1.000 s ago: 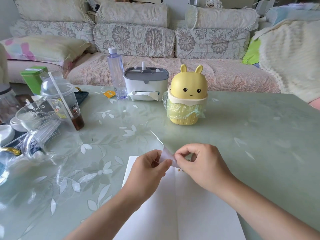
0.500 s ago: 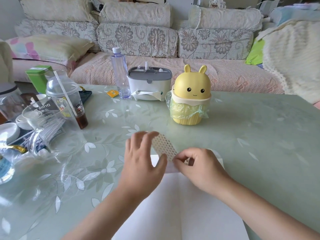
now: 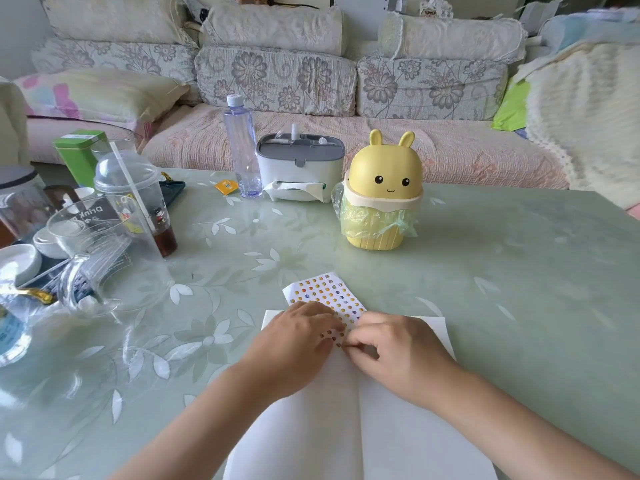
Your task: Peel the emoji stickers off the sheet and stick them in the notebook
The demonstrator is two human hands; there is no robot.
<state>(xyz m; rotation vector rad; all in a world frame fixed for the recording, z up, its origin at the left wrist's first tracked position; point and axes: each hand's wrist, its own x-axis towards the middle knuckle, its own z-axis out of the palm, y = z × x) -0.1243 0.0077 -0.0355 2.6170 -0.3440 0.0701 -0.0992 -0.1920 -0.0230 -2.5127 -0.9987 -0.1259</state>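
Dozens of faces now up: white paper sheet of tiny emoji stickers, airborne a moment ago, lies across far edge of open white notebook. Straight-fingered, my left hand pins it; right hand pinches its near edge. Peeling likely next.

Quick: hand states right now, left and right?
Left hand: open, fingers flat, pressing the sticker sheet down on the notebook.
Right hand: fingers curled, pinching the sticker sheet's near edge.
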